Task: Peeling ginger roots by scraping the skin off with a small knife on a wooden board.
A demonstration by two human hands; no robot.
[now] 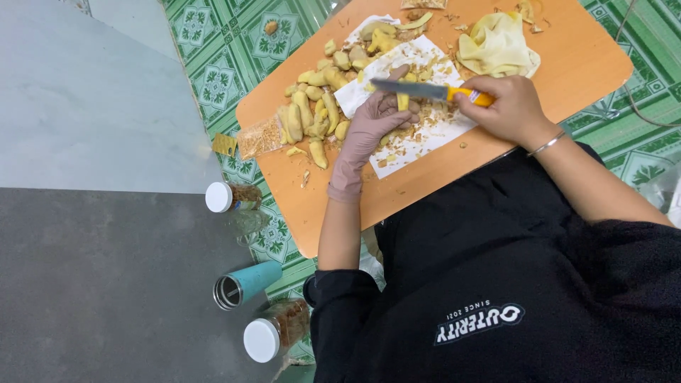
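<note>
Black sleeves and the dark front of the person's top fill the near edge, and beyond them lies the orange worktop on a green patterned floor mat. White paper covers its middle, strewn with peelings. Beside that sits a heap of peeled yellow root pieces, with a crumpled yellow cloth at the far edge. The left hand, gloved, pinches a small yellow piece over the paper; the right hand, bare, has its grip closed round the knife by the yellow handle, blade lying across the piece. Scraping well probably means short strokes away from the gloved fingers, turning the piece between them. Two white-capped jars and a teal tumbler stand on the floor. Where the edge meets the piece is hidden behind the fingers, and the plastic bag contents are hard to make out.
</note>
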